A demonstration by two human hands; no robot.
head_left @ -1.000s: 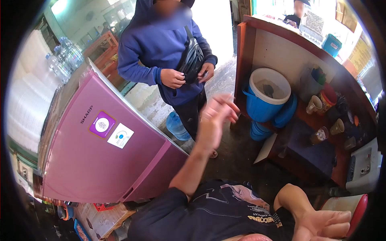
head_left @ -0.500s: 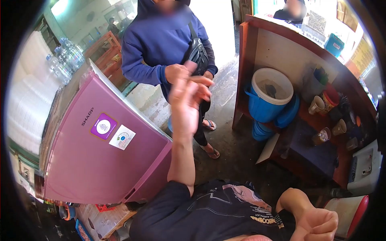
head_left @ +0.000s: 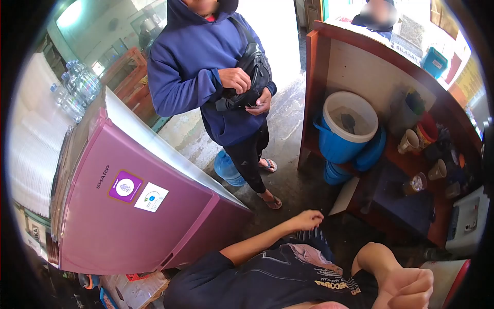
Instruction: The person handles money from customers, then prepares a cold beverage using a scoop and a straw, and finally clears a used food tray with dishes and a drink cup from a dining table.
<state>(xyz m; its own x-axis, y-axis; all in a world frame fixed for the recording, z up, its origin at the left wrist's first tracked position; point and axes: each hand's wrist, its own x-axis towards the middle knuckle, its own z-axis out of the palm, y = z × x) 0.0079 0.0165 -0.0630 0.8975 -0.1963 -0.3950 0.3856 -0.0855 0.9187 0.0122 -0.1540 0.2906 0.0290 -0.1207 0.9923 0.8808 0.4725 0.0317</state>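
My left hand [head_left: 307,220] is in front of my chest, its fingers loosely curled with nothing seen in them. It hovers over the dark floor, touching nothing I can see. My right hand [head_left: 409,289] is raised close to the camera at the lower right, folded into a fist; no object shows in it. A person in a blue hoodie [head_left: 188,77] stands facing me. Both of that person's hands are at a black sling bag [head_left: 253,69] worn across the chest.
A pink fridge [head_left: 139,221] stands at left, with plastic bottles [head_left: 82,85] beyond it. A blue water gallon [head_left: 230,169] is on the floor. At right, a wooden counter [head_left: 316,67] holds a blue bucket [head_left: 337,139] and several cups. Another person [head_left: 374,20] is behind it.
My left hand has dropped from its raised, open-fingered pose toward my chest and curled. The hooded person's hands have moved to the bag. My right fist stays put.
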